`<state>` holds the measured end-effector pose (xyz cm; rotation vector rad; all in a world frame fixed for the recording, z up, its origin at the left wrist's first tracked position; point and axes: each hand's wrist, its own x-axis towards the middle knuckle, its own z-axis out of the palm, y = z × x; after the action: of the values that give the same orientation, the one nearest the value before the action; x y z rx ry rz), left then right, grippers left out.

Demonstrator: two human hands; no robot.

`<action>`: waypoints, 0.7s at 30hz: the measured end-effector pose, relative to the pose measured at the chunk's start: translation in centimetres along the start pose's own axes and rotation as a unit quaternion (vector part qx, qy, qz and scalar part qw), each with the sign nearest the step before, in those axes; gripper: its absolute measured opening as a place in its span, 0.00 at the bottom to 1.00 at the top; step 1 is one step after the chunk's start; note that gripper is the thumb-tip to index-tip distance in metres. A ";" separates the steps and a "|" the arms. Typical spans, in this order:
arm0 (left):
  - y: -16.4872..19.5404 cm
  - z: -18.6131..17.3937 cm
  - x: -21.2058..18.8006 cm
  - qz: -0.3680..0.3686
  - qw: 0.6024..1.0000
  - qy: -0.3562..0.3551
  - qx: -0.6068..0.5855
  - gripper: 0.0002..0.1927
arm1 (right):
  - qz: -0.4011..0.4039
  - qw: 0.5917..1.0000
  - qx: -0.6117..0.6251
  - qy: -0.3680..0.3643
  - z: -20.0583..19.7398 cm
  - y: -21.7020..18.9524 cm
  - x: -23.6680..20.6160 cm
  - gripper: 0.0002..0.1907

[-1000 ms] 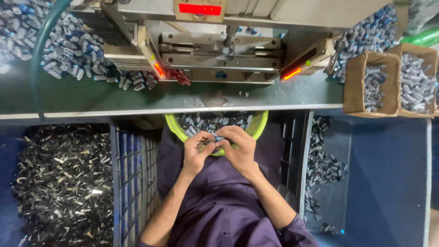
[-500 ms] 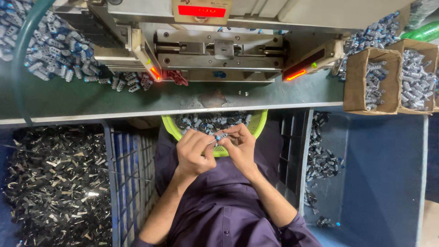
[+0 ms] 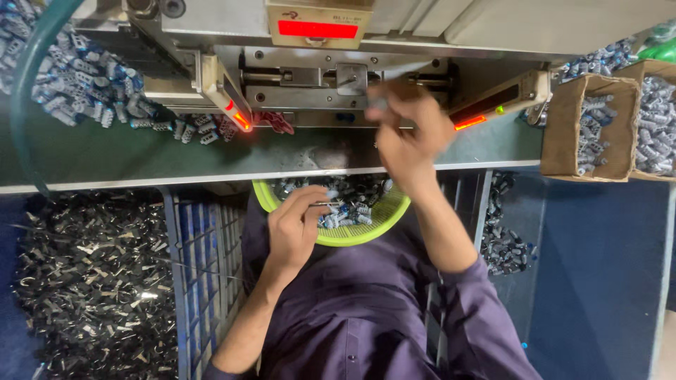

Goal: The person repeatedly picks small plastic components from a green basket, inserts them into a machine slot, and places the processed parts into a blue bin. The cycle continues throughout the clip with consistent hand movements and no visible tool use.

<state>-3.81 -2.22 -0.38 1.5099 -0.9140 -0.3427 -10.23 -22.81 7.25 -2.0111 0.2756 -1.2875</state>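
fingers, right hand (image 3: 407,138): raised to the machine front, fingertips pinched on a small grey part (image 3: 380,103); motion-blurred, so exact grip can't be told.
fingers, left hand (image 3: 294,226): curled, thumb and forefinger closed on a thin metal pin (image 3: 325,204) over the basket.
head view, basket: lime-green basket (image 3: 352,235) in the lap, under the bench edge, filled with small blue-grey cylindrical parts (image 3: 348,204).
head view, part position: grey part sits at the right fingertips, just beside the machine's steel slide block (image 3: 351,78), well above the basket.
head view, machine: grey metal press (image 3: 394,42) on the green bench (image 3: 127,151); red display strip (image 3: 317,29) on top, two angled sensor bars glowing orange-red left (image 3: 224,95) and right (image 3: 501,100) of the work zone.
head view, bench left: loose pile of the same blue-grey parts (image 3: 67,84).
head view, bench right: cardboard boxes (image 3: 588,127) holding more parts.
head view, floor left: bin of dark metal scrap strips (image 3: 84,274), blue crate (image 3: 201,267) beside it.
head view, clothing: purple shirt (image 3: 366,317).
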 end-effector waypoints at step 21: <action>0.2 -0.9 -0.7 -0.066 0.962 -0.025 -0.265 0.05 | 0.355 0.923 0.038 -0.144 1.3 -3.6 -13.3 0.10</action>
<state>-3.73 -1.09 -0.27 1.0697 -0.6882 -0.6677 -16.21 -12.65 -0.02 -1.7492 0.7196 -0.5299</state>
